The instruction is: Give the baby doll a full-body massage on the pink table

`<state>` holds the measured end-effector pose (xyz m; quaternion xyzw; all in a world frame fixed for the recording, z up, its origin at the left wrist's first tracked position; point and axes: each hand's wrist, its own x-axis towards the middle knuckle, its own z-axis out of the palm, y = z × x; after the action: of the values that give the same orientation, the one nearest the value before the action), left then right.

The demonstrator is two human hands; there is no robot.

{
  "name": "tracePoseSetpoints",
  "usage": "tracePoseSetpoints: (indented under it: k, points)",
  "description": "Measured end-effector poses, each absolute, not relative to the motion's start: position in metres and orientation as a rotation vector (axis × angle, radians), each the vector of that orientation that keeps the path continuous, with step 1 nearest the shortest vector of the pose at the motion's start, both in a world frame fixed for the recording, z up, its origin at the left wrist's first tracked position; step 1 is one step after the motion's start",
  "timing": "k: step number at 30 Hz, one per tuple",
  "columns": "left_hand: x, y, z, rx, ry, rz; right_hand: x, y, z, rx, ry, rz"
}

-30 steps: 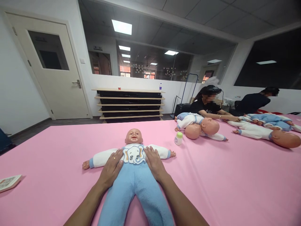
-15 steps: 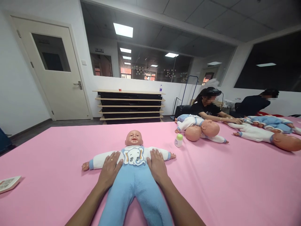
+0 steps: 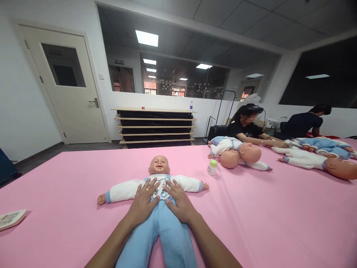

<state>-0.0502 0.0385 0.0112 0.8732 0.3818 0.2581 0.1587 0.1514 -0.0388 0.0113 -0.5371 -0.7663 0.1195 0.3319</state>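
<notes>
Head view: a small white jar with a lime-green lid [image 3: 212, 168] stands upright on the pink tabletop [image 3: 256, 223], and the printing on its label is too small to read. At the left edge lies a flat white block [image 3: 12, 219], cut off by the frame, its top bearing what may be a code-like pattern. On the stacked shelving [image 3: 156, 123] at the wall, a bottle with a purple label [image 3: 191, 105] stands beyond legible range. Pale lettering on the co-worker's black T-shirt [image 3: 247, 130] is likewise too small to make out.

The baby doll [image 3: 161, 216] lies face up on the tabletop, its head away from the wearer and its arms stretched sideways. Both hands lie palm down on its torso, open and grasping nothing. The left hand [image 3: 142, 204], with a gold ring [image 3: 147, 189], has its fingers slightly spread; the right hand [image 3: 180, 204] mirrors it. Between them shows part of the elephant appliqué [image 3: 160, 185].
</notes>
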Motion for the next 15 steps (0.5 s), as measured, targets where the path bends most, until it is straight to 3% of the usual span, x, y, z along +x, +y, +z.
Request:
tracePoseSetpoints:
  k: [15]
  points:
    - [-0.052, 0.041, -0.004, 2.443, 1.232, 0.796, 0.153, -0.036, 0.01, -1.422, -1.905, 0.303]
